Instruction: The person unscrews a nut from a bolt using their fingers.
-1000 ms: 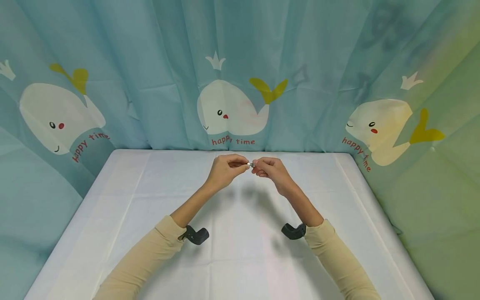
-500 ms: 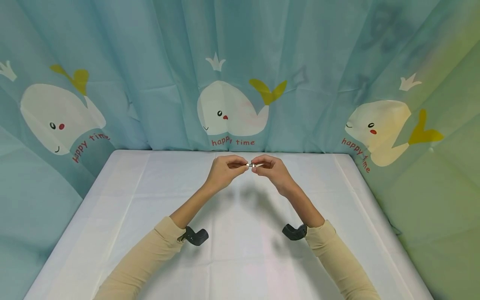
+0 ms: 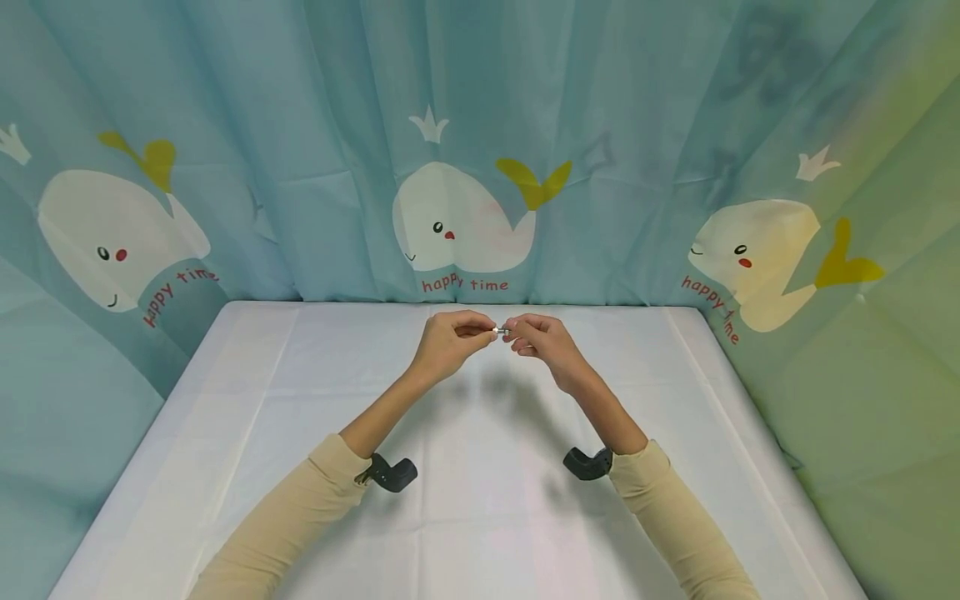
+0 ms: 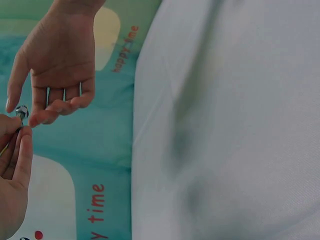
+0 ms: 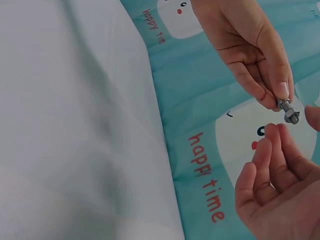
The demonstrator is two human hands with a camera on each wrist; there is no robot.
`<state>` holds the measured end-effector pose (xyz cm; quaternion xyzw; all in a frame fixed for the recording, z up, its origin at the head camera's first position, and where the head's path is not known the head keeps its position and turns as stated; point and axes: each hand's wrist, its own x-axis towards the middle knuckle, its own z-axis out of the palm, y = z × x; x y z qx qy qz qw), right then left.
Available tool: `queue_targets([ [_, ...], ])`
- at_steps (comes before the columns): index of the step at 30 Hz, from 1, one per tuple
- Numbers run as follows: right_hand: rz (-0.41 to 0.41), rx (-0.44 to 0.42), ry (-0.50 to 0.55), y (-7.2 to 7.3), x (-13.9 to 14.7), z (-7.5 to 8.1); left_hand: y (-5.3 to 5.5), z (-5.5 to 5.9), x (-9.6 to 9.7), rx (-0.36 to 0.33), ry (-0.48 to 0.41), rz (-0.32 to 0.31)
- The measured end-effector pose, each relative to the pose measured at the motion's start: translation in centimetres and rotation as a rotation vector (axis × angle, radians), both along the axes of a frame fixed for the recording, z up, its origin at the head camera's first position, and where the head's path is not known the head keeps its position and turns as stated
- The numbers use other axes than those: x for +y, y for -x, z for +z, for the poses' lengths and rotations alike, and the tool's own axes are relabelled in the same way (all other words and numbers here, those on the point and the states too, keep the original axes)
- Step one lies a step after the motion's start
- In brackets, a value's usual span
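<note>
Curtains (image 3: 480, 100) with whales (image 3: 465, 225) around white table (image 3: 480, 483); above, bolt (image 5: 289, 112) in pinch of left hand (image 3: 446, 343), right hand (image 3: 550, 342) spread alongside.

Metal bolt (image 5: 290, 115), one end hidden in left grip (image 5: 252, 47)

I count one silver metal bolt (image 5: 284, 104), one silver hexagonal nut (image 5: 290, 115), one bare left hand (image 3: 442, 343), one bare right hand (image 3: 549, 343), two beige cloth sleeves (image 3: 288, 517), two curved black wrist pieces (image 3: 394, 474), one white cloth-covered desk (image 3: 480, 467) and three white, yellow-tailed printed whales (image 3: 480, 237).
</note>
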<state>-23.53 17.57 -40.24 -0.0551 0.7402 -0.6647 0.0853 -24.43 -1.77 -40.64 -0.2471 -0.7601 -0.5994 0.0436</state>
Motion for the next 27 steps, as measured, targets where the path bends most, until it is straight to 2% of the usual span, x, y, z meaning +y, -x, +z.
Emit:
queue_targets([
  [4, 0.026, -0.005, -0.013, -0.1, 0.0, 0.0, 0.0, 0.0, 0.0, -0.005, -0.006, -0.005],
  [11, 0.041, 0.049, 0.015, -0.1, 0.1, -0.2, -0.1, 0.2, 0.0, 0.000, 0.010, 0.010],
  [18, 0.062, 0.100, 0.025, -0.1, 0.2, -0.2, -2.1, 3.0, -0.2, 0.008, 0.022, 0.012],
  [25, 0.060, 0.136, 0.022, 0.0, 0.1, -0.3, -2.0, 3.2, -0.2, 0.017, 0.015, 0.008],
  [27, 0.057, 0.137, 0.023, 0.0, 0.1, -0.2, -1.5, 2.6, -0.2, 0.016, 0.006, 0.004],
])
